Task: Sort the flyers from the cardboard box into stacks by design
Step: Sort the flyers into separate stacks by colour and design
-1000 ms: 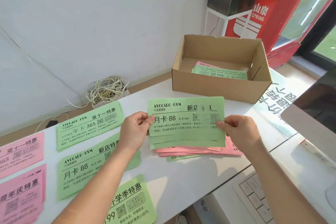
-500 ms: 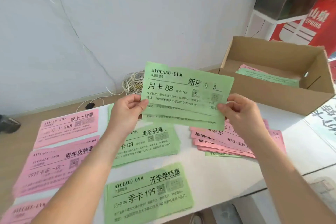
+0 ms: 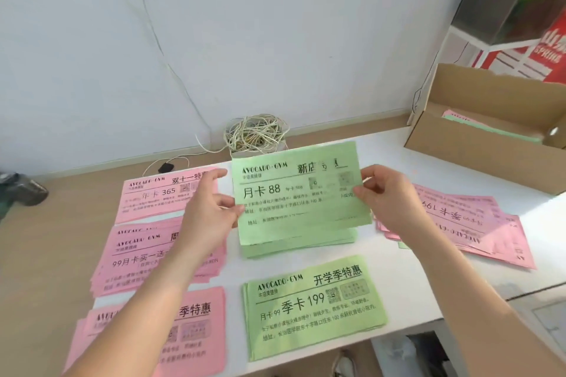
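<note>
Flyers [image 3: 295, 203], edges: left hand [image 3: 208, 208], right hand [image 3: 389, 196]

Green flyers [image 3: 297, 193] — above matching stack [image 3: 294, 246]

One wide-angle view, worn on the head. Faced forward and down, close over the table [image 3: 382, 150]. Wall [image 3: 275, 40] filled upper frame; cardboard box [image 3: 474, 144] was cut off at right edge.

white wall [image 3: 275, 24], tan floor [image 3: 46, 239], white table [image 3: 382, 144]
</note>
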